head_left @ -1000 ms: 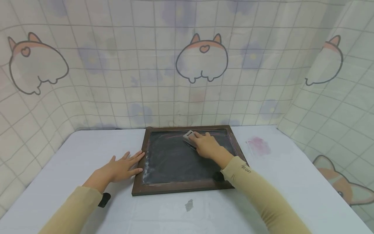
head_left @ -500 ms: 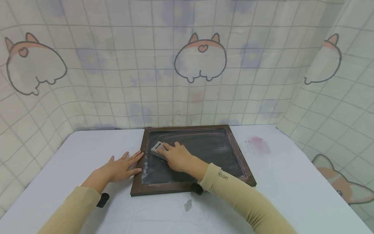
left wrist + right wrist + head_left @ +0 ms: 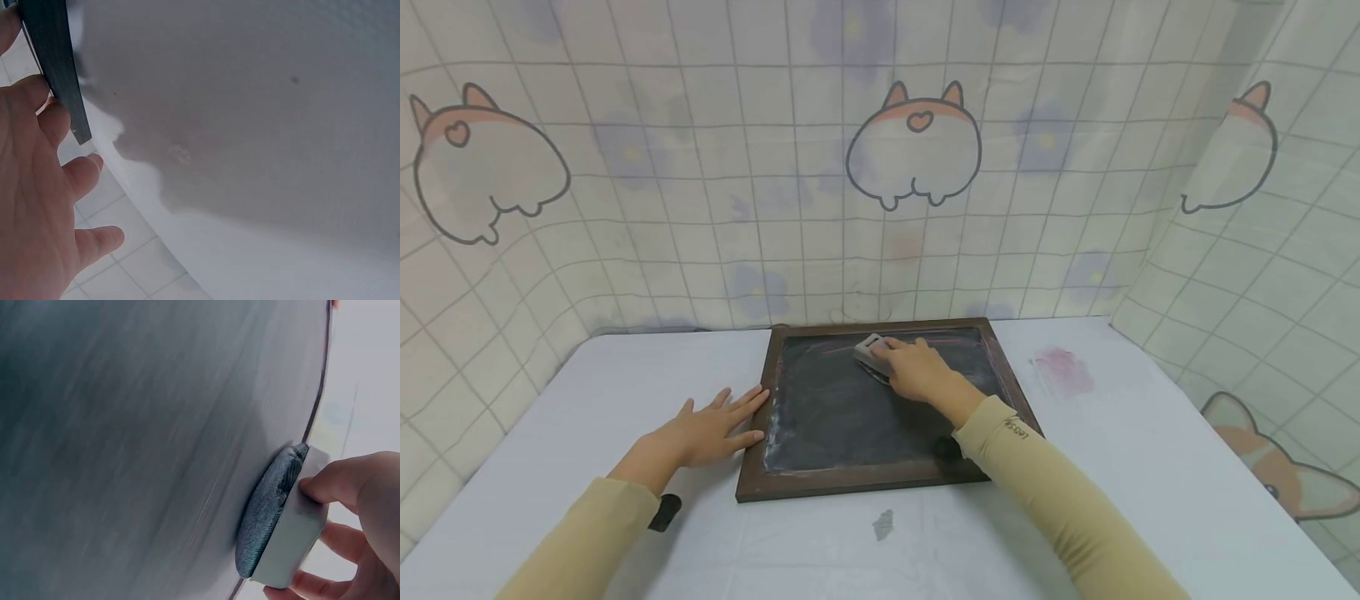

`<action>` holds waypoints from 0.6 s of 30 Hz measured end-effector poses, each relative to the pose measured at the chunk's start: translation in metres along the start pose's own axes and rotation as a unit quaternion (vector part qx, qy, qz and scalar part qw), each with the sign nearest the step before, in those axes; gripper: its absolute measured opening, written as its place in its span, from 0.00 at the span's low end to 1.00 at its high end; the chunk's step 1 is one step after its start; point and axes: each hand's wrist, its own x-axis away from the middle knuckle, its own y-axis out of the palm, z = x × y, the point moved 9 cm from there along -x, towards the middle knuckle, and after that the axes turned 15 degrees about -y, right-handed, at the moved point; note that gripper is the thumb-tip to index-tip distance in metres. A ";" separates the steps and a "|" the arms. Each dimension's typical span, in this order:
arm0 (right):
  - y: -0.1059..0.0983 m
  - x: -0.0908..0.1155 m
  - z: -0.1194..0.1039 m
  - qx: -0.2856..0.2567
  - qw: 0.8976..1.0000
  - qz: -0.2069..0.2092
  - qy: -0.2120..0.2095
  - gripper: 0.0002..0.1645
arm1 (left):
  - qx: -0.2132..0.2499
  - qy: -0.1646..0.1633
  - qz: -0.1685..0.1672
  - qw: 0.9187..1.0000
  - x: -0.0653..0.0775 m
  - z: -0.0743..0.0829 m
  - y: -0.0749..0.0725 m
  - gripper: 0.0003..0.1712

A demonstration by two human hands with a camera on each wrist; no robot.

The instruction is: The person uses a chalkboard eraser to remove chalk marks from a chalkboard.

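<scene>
A small chalkboard point(image 3: 835, 425) in a dark brown wooden frame lies on the white table. Its dark surface carries faint chalk smears, whitish along the left side and pinkish near the far edge. My right hand point(image 3: 925, 375) grips a chalkboard eraser point(image 3: 867, 348) over the far middle of the board. In the right wrist view the eraser point(image 3: 290, 531) shows a pale grip and a dark felt pad against the board, with thumb and fingers on either side. My left hand point(image 3: 711, 429) is spread, fingertips resting on the frame's left edge.
A pink chalk smudge point(image 3: 1062, 372) marks the table right of the board, and a grey patch point(image 3: 883, 525) lies in front of it. Behind and at both sides hangs a checked curtain point(image 3: 700, 208) with cartoon animals.
My right hand swept the eraser left across the board, then back right to the far middle. The left hand has stayed at the frame's left edge.
</scene>
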 end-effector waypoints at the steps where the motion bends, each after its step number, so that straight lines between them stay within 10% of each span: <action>1: 0.000 0.003 0.007 -0.002 1.000 0.003 0.004 0.33 | 0.001 0.000 0.000 1.000 0.000 0.000 0.000 0.43; 18: -0.011 0.069 0.106 -0.009 0.992 0.028 0.121 0.33 | -0.006 0.006 0.012 1.000 -0.003 -0.002 0.001 0.43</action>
